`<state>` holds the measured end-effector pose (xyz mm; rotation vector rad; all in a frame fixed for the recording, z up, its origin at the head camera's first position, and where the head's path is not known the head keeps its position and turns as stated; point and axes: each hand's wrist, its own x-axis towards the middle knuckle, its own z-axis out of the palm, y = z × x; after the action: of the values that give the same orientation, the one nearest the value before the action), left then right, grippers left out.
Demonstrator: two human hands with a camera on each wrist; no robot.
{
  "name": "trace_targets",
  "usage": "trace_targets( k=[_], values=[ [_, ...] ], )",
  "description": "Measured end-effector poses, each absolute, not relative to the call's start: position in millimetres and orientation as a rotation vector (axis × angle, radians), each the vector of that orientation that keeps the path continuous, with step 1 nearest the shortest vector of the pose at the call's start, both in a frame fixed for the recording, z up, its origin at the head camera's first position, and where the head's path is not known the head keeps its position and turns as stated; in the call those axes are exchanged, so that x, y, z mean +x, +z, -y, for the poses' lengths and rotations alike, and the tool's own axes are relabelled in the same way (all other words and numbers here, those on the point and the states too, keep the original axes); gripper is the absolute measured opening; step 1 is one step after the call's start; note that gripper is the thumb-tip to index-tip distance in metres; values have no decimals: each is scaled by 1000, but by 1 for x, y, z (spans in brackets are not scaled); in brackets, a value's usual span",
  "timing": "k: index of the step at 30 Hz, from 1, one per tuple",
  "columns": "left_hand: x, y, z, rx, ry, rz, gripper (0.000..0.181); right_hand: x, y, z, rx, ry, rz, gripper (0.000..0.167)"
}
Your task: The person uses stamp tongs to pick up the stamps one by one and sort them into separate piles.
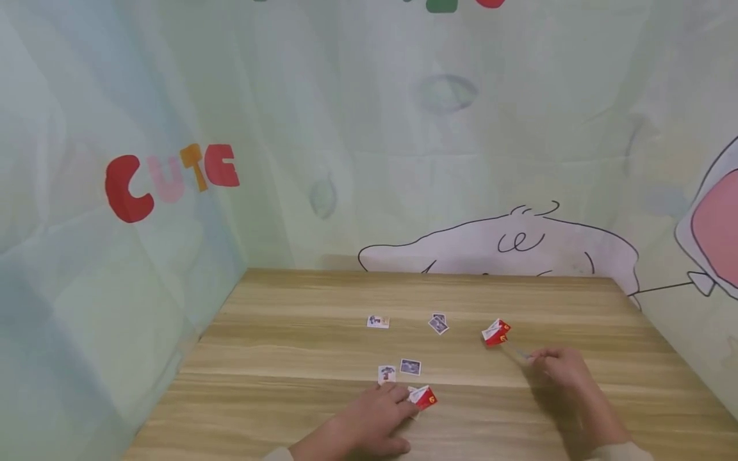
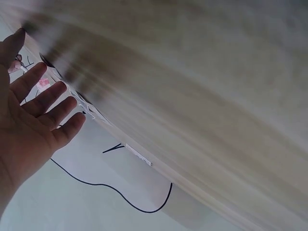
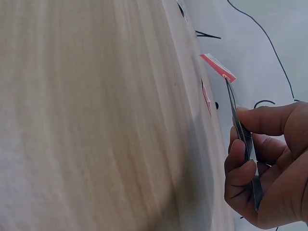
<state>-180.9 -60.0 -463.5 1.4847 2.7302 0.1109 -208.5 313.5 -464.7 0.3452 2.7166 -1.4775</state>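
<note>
My right hand [image 1: 562, 368] holds metal tweezers [image 3: 244, 130] between thumb and curled fingers. Their tips grip a small red-and-white stamp-like paper [image 3: 219, 67], raised off the table. Another red paper [image 3: 206, 96] lies on the wood beneath; from the head view the two overlap. My left hand [image 1: 375, 419] is low over the near part of the table, palm down, fingers extended and slightly spread. Close to its fingertips lie a red-and-white paper [image 1: 425, 397], partly covered, and a white picture paper [image 1: 387, 374]. Whether those fingers press on any paper, I cannot tell.
A dark picture paper [image 1: 410, 367] lies just beyond my left hand. Farther back are a white picture paper [image 1: 378, 322] and two overlapping dark ones [image 1: 439, 324]. Printed cloth walls [image 1: 346, 211] border the wooden table [image 1: 277, 358] at the back and sides.
</note>
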Motion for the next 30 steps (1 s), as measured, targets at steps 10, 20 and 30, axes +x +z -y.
trace_targets(
  k=[10,20,30],
  values=[
    [-181,-461,60,1456,70,-2752,50,-214,-471,-321,389,-1539,-2693,28],
    [-180,-461,60,1438,42,-2733,51,-218,-477,-325,435,-1535,-2647,28],
    [-181,-463,59,1404,70,-2716,52,-223,-476,-326,451,-1577,-2631,27]
  ],
)
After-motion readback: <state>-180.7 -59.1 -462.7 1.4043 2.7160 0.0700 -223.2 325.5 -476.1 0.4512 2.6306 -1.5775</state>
